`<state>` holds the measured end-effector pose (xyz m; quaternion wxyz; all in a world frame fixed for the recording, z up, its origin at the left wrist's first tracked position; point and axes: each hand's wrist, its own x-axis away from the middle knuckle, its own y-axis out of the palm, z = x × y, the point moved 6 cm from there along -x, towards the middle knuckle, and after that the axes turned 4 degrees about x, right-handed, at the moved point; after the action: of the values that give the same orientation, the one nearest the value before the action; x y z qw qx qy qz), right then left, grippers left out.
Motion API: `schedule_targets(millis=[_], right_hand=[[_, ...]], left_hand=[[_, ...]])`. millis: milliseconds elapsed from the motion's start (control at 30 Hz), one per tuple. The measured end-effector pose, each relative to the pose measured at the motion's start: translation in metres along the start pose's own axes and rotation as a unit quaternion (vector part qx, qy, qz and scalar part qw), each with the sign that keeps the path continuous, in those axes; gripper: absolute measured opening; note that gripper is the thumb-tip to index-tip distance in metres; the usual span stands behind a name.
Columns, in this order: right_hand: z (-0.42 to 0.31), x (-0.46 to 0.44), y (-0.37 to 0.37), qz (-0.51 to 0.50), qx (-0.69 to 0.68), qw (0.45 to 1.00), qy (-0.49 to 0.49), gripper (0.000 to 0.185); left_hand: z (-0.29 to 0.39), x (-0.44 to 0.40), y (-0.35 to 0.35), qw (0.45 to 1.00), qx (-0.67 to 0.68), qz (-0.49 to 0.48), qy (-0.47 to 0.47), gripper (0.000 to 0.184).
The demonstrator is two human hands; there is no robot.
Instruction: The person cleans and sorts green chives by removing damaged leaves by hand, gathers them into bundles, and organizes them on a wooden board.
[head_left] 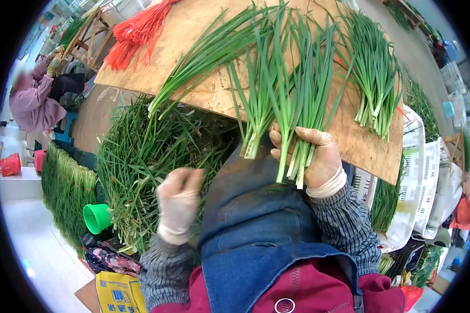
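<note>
My right hand (322, 159), in a thin pale glove, is closed around the white stem ends of a small bunch of garlic chives (305, 104). The leaves lie over the front of the wooden board (214, 96). My left hand (178, 203), also gloved and slightly blurred, hangs to the left of my lap, above the pile of loose leaves (136, 156). Its fingers are curled together; whether anything small is between them cannot be seen. More chives (258, 99) lie just left of the held bunch, and a thicker bundle (373, 78) rests at the board's right.
Red plastic ties (138, 34) lie at the board's far left. A green bucket (96, 218) and bundled chives (68, 193) stand on the left floor. White crates (415, 172) stand at right. Another person (36, 99) sits at the far left.
</note>
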<state>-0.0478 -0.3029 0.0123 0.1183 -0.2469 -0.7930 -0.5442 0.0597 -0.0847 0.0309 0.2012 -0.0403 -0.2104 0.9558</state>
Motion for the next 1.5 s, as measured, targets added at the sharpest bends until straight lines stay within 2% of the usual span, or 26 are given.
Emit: schedule_targets(millis=[67, 100, 133, 200, 233, 333, 367, 433, 467, 500, 633, 733, 767, 867, 1000, 1133, 1267, 1400, 1500], right_hand=[[0.0, -0.003, 0.0, -0.051, -0.003, 0.999, 0.018, 0.03], [-0.004, 0.001, 0.008, 0.008, 0.034, 0.999, -0.005, 0.025], [-0.005, 0.002, 0.01, -0.019, 0.001, 1.0, 0.008, 0.021], [-0.006, 0.005, 0.011, -0.07, -0.067, 0.995, 0.038, 0.017], [-0.01, 0.015, 0.025, 0.002, -0.026, 1.0, -0.008, 0.014], [-0.013, 0.018, 0.032, -0.1, 0.004, 0.994, -0.05, 0.017], [-0.013, 0.014, 0.028, -0.04, 0.043, 0.997, -0.055, 0.021], [-0.006, 0.002, 0.015, 0.004, 0.067, 0.997, -0.044, 0.01], [-0.001, 0.0, 0.011, 0.038, 0.086, 0.995, -0.034, 0.009], [0.002, -0.001, 0.011, 0.062, 0.109, 0.991, -0.04, 0.01], [0.011, -0.001, 0.009, 0.12, 0.161, 0.979, -0.048, 0.011], [0.016, -0.001, 0.003, 0.125, 0.145, 0.981, -0.04, 0.011], [0.016, 0.0, 0.001, 0.123, 0.132, 0.983, -0.04, 0.011], [0.01, 0.006, -0.003, 0.129, 0.13, 0.981, -0.061, 0.011], [-0.001, 0.014, -0.003, 0.188, 0.21, 0.955, -0.092, 0.013], [0.004, 0.009, 0.01, 0.175, 0.275, 0.942, -0.084, 0.017], [0.011, 0.001, 0.013, 0.156, 0.207, 0.963, -0.077, 0.012], [0.014, -0.002, 0.01, 0.154, 0.151, 0.974, -0.076, 0.01], [0.01, -0.001, 0.008, 0.153, 0.161, 0.97, -0.095, 0.01]], left_hand=[[0.038, -0.01, 0.034, 0.982, -0.008, -0.03, 0.189, 0.004], [0.047, -0.015, 0.048, 0.977, -0.012, -0.032, 0.213, 0.005], [0.056, -0.019, 0.06, 0.971, -0.017, -0.034, 0.236, 0.007], [0.067, -0.025, 0.079, 0.961, -0.156, -0.054, 0.222, 0.014], [0.068, -0.029, 0.087, 0.952, -0.219, -0.065, 0.202, 0.02], [0.054, -0.037, 0.093, 0.964, -0.189, -0.069, 0.174, 0.019], [0.046, -0.041, 0.093, 0.974, -0.134, -0.086, 0.161, 0.018], [0.026, -0.043, 0.09, 0.987, 0.048, -0.154, -0.014, 0.017], [0.019, -0.038, 0.091, 0.968, 0.137, -0.185, -0.103, 0.016], [0.022, -0.032, 0.088, 0.948, 0.21, -0.193, -0.14, 0.013], [0.029, -0.02, 0.081, 0.919, 0.23, -0.215, -0.239, 0.018], [0.026, -0.027, 0.096, 0.917, 0.214, -0.217, -0.258, 0.018], [0.029, -0.03, 0.1, 0.932, 0.187, -0.216, -0.224, 0.017], [0.024, -0.037, 0.114, 0.929, 0.258, -0.211, -0.161, 0.017], [0.025, -0.032, 0.099, 0.891, 0.299, -0.216, -0.264, 0.013], [0.038, -0.024, 0.103, 0.893, 0.303, -0.237, -0.234, 0.008], [0.04, -0.022, 0.1, 0.887, 0.352, -0.188, -0.232, 0.008], [0.041, -0.018, 0.099, 0.92, 0.348, -0.115, -0.141, 0.009], [0.049, -0.019, 0.104, 0.904, 0.351, -0.146, -0.198, 0.01]])
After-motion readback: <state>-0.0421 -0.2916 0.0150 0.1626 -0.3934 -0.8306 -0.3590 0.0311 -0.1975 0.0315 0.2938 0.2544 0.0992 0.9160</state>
